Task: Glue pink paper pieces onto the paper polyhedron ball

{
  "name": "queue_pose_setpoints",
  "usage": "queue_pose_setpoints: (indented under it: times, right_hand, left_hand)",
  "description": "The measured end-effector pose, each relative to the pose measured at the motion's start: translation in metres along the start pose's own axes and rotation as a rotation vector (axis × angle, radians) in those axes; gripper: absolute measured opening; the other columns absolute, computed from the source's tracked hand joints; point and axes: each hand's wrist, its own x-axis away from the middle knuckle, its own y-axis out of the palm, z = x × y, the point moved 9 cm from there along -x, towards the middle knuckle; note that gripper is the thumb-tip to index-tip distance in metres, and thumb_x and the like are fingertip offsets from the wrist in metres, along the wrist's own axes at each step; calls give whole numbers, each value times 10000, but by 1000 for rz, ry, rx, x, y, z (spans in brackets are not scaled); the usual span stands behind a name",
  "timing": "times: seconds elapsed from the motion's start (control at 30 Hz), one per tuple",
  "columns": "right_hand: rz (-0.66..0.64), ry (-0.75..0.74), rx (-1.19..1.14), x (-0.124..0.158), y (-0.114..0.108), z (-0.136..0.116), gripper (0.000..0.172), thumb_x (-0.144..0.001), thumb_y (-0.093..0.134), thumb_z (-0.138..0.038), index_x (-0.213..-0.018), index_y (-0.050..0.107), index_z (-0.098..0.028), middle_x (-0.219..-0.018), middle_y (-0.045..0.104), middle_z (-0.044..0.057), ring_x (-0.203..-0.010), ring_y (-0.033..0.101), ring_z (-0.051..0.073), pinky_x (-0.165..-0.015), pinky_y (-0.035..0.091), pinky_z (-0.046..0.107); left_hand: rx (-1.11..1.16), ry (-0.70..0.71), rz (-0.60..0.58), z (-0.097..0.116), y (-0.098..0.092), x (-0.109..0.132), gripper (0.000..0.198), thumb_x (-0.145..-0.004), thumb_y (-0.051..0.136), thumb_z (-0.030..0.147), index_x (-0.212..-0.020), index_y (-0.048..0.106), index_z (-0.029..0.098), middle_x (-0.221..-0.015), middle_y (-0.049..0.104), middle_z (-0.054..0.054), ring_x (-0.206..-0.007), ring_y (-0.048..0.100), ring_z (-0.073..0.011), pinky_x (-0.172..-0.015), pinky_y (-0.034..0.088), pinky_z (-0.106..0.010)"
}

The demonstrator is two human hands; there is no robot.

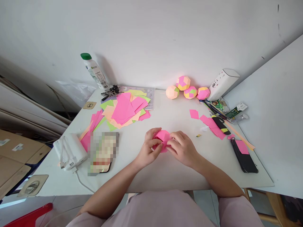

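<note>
A pink folded paper shape (164,135), rounded and with an opening toward its lower left, is between both hands above the white table (151,176). My left hand (150,148) grips its left side, thumb and fingers at the opening. On the right side, my right hand (181,146) pinches the shape with curled fingers. Behind and to the left lies a heap of pink, peach and green paper sheets (123,108). Several finished-looking paper balls (183,83) rest against the wall. Flat pink pieces (212,126) lie to the right.
At left are a phone (104,151), a white power bank (71,151) with its cable, keys (111,91) and a green-capped bottle (97,72). On the right are a yellow-black cutter (220,124), a black case (243,159), and a white box (223,83).
</note>
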Motion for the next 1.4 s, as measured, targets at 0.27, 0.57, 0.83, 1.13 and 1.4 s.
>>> queue_pose_setpoints:
  times: [0.27, 0.57, 0.83, 1.13, 1.4]
  right_hand:
    - [136, 198, -87, 10, 10, 11, 141, -846, 519, -96, -827, 625, -186, -765, 671, 54, -705, 627, 169, -577, 513, 275]
    - [233, 216, 87, 24, 17, 1, 200, -812, 515, -44, -670, 537, -184, -632, 635, 31, -591, 594, 143, -528, 468, 249]
    - [355, 161, 47, 29, 20, 5, 186, -758, 525, -23, -701, 502, -198, -619, 622, 15, -568, 566, 137, -511, 466, 245]
    - [378, 152, -26, 31, 23, 8, 179, -769, 516, -39, -730, 499, -213, -639, 619, 15, -578, 570, 138, -519, 478, 254]
    - [395, 112, -19, 29, 20, 4, 196, -754, 534, -18, -739, 495, -210, -637, 617, 19, -573, 565, 137, -511, 479, 250]
  left_hand:
    - [-153, 48, 196, -1, 5, 8, 244, -899, 503, 228, -703, 637, 172, -1356, 412, -93, -1266, 364, -284, -1020, 393, -490]
    - [-213, 87, 210, -3, 15, 12, 250, -887, 512, 196, -689, 666, 184, -1358, 428, -81, -1289, 321, -307, -1025, 376, -525]
    - [-219, 76, 191, -6, 14, 10, 236, -875, 528, 196, -700, 687, 195, -1356, 429, -66, -1294, 309, -301, -1032, 376, -514]
    - [-229, 95, 230, -2, 11, 12, 250, -864, 520, 182, -664, 670, 189, -1334, 449, -71, -1273, 331, -302, -1009, 394, -511]
    - [-246, 98, 249, 1, 8, 12, 262, -851, 514, 169, -625, 647, 179, -1344, 457, -76, -1279, 327, -310, -1012, 390, -509]
